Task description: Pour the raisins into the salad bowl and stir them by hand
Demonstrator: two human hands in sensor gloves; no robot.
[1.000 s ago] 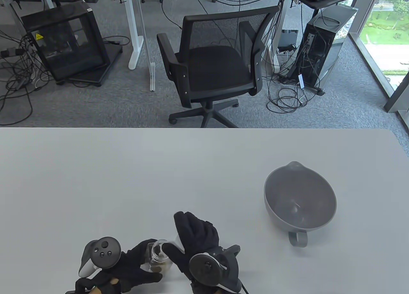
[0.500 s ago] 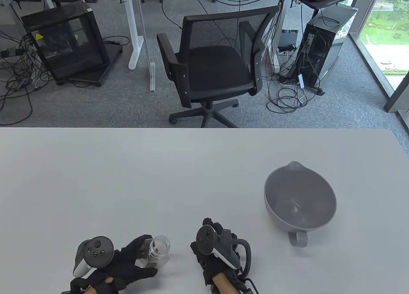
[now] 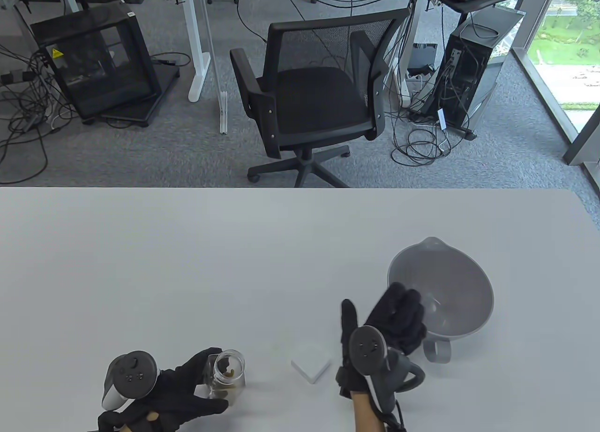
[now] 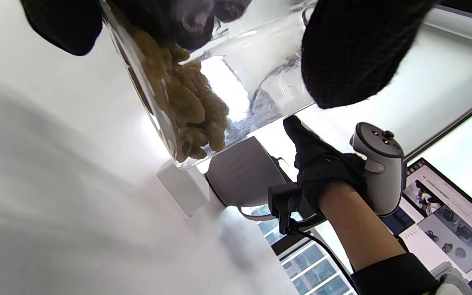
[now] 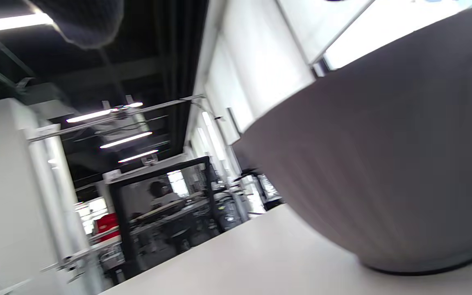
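While the left hand sits at the bottom left of the table view, its grip wraps the open jar, thumb on the near side and fingers on the far side, raisins piled against the glass wall in the wrist view. Risk, as I read it: the jar is tilted and uncapped, so a jerk on the way across could spill raisins onto the table short of the target. Just right of the jar lies the white lid. Further right, the right hand reaches out with fingers spread and holding nothing, fingertips at the near rim of the grey salad bowl at lower right; a nudge could slide it.
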